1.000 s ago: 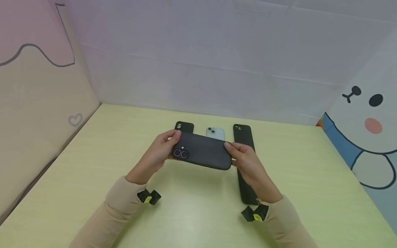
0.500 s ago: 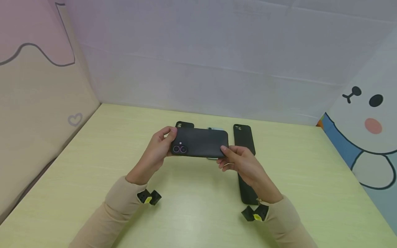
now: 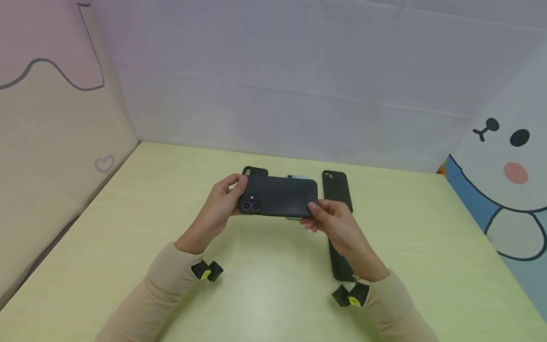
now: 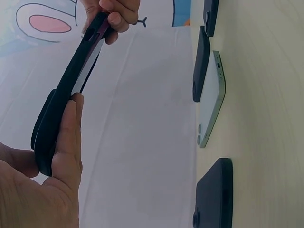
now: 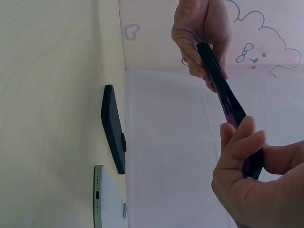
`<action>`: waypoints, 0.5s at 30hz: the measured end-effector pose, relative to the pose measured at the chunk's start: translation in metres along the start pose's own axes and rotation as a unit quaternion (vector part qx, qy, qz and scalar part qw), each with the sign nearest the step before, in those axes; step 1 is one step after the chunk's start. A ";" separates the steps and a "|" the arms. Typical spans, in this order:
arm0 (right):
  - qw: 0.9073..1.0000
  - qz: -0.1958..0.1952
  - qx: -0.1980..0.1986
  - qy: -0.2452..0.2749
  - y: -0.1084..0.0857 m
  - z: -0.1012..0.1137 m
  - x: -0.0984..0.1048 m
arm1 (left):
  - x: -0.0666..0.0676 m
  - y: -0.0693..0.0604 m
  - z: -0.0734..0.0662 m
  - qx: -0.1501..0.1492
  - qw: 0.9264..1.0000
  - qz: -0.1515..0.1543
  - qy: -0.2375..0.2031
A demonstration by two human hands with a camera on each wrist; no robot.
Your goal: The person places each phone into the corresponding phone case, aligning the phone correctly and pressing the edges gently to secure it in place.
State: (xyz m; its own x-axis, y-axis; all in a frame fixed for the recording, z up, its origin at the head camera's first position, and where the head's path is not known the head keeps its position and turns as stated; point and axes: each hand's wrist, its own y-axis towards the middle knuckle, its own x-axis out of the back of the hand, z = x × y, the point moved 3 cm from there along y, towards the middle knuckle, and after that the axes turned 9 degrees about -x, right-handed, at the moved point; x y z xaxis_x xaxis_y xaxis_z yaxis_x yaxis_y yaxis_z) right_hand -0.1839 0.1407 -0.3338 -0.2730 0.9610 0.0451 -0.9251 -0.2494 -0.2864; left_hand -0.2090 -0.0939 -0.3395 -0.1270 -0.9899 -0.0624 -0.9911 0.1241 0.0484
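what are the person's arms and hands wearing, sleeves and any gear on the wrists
Long, plain beige sleeves: the left sleeve and right sleeve both end at the wrist. The left hand and right hand show no gloves. At the cuffs sit a left wrist camera and a right wrist camera, small, black and angular, each with a yellow patch.

The phone (image 3: 282, 197) is between left hand (image 3: 217, 204) and right hand (image 3: 337, 225); table (image 3: 265, 294) beneath.
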 end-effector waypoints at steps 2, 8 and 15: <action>1.000 -0.002 0.001 -0.001 0.000 0.000 0.000 | 0.000 0.000 0.000 0.002 1.000 -0.001 0.000; 1.000 -0.002 0.002 0.017 0.000 -0.001 -0.002 | -0.001 0.000 0.001 0.010 1.000 0.001 -0.002; 1.000 0.000 0.013 0.024 -0.002 0.001 -0.001 | -0.002 0.000 0.002 0.016 1.000 0.003 -0.018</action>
State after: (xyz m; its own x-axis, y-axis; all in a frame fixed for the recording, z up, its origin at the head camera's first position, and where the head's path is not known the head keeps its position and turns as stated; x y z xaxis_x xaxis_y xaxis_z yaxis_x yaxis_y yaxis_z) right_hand -0.1819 0.1397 -0.3324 -0.2615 0.9652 -0.0010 -0.9315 -0.2526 -0.2616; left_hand -0.2090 -0.0914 -0.3414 -0.1327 -0.9864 -0.0973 -0.9911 0.1317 0.0171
